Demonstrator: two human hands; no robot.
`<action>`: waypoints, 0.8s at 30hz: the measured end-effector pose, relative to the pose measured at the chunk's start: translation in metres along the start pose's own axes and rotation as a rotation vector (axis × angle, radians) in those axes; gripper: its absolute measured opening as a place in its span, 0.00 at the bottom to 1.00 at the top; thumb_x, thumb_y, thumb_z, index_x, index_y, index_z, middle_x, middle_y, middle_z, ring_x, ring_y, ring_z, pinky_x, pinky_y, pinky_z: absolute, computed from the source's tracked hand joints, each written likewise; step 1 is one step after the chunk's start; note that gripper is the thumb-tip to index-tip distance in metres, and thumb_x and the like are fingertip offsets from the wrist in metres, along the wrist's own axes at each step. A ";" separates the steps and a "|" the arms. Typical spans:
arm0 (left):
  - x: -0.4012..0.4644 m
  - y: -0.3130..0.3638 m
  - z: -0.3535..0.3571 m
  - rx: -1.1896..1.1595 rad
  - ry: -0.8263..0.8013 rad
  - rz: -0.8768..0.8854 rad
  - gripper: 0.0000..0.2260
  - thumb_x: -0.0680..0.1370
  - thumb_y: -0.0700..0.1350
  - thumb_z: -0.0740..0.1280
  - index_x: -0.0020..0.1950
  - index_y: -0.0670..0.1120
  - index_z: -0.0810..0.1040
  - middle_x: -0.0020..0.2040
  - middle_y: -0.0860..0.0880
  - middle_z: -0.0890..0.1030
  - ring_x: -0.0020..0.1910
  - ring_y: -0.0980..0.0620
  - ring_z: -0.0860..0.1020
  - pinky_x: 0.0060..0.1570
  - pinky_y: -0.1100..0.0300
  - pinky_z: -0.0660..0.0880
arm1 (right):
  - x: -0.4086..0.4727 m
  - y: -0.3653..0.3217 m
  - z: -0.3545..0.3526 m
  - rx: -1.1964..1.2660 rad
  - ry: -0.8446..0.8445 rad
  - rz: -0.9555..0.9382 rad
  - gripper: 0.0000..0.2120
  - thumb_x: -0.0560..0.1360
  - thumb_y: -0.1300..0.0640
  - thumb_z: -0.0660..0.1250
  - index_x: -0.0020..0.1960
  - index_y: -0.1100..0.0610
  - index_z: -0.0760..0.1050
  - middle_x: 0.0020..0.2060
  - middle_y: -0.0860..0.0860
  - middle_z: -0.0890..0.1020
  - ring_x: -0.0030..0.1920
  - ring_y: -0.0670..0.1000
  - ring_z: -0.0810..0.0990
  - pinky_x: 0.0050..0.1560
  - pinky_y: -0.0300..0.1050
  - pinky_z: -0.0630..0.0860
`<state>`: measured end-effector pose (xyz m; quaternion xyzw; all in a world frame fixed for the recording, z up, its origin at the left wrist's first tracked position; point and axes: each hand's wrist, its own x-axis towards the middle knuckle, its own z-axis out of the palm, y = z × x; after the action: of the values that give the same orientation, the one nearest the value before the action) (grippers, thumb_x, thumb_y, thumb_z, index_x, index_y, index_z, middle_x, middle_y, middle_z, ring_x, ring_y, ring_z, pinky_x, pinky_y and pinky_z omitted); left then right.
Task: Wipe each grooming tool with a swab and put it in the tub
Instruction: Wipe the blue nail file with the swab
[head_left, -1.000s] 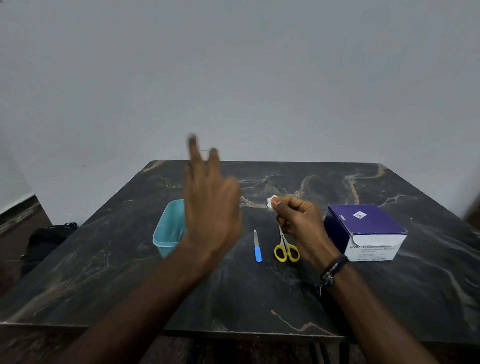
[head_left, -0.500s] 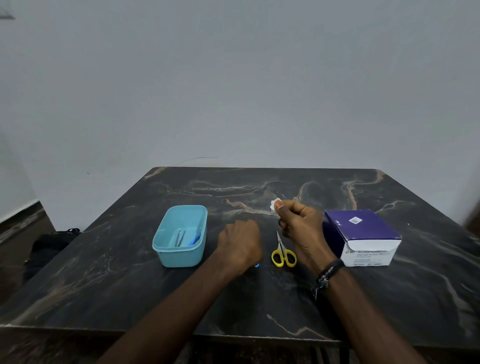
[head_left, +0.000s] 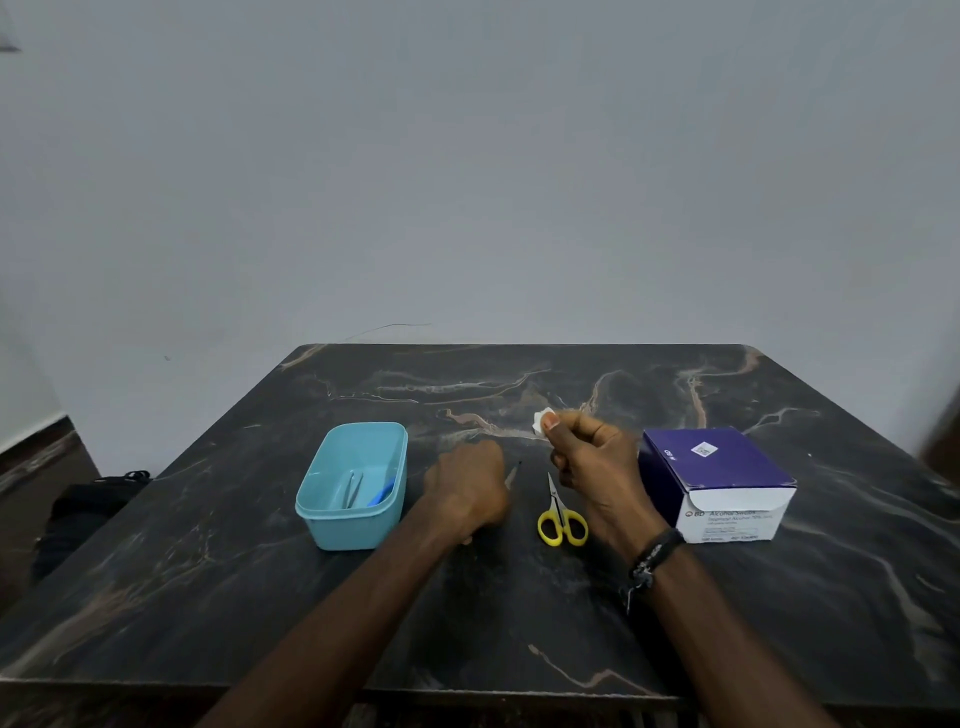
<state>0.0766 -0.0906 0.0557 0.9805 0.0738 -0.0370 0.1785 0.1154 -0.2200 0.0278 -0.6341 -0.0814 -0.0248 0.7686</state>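
glossy plastic tub (head_left: 353, 519), matt marble-look table (head_left: 519, 613), cardboard box (head_left: 727, 467)

I am seeing one tub (head_left: 353, 522), with two tools lying in it: one tweezers (head_left: 354, 488) and one blue tool (head_left: 382, 492). One scissors (head_left: 561, 522) is lying out, one file (head_left: 511, 475) is in my left hand (head_left: 465, 491), one swab (head_left: 540, 420) in my right hand (head_left: 597, 467), beside one box (head_left: 722, 483).

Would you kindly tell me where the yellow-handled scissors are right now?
In the head view the scissors lie flat on the table, right of centre, between the left hand and right hand, blades pointing away.
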 end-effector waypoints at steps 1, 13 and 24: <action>0.004 -0.002 0.003 -0.040 0.064 0.018 0.06 0.79 0.44 0.66 0.51 0.42 0.75 0.46 0.43 0.81 0.41 0.46 0.83 0.46 0.49 0.82 | 0.000 0.000 0.000 -0.002 0.003 -0.005 0.07 0.76 0.58 0.68 0.49 0.62 0.82 0.27 0.48 0.74 0.28 0.44 0.67 0.26 0.35 0.64; 0.018 -0.008 0.042 -1.238 0.360 0.244 0.05 0.77 0.36 0.68 0.50 0.43 0.74 0.44 0.41 0.80 0.33 0.39 0.82 0.29 0.55 0.79 | 0.002 0.004 0.000 -0.076 0.080 -0.020 0.07 0.77 0.59 0.67 0.53 0.58 0.82 0.32 0.51 0.79 0.29 0.45 0.69 0.27 0.36 0.67; 0.013 -0.013 0.042 -1.276 0.374 0.329 0.07 0.76 0.34 0.68 0.52 0.42 0.74 0.45 0.45 0.80 0.32 0.47 0.83 0.30 0.59 0.80 | 0.002 0.004 -0.001 -0.055 0.003 0.042 0.08 0.77 0.59 0.67 0.54 0.58 0.82 0.37 0.54 0.80 0.33 0.47 0.71 0.27 0.35 0.68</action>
<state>0.0850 -0.0915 0.0104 0.6718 -0.0392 0.2114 0.7089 0.1176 -0.2197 0.0243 -0.6565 -0.0663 -0.0118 0.7513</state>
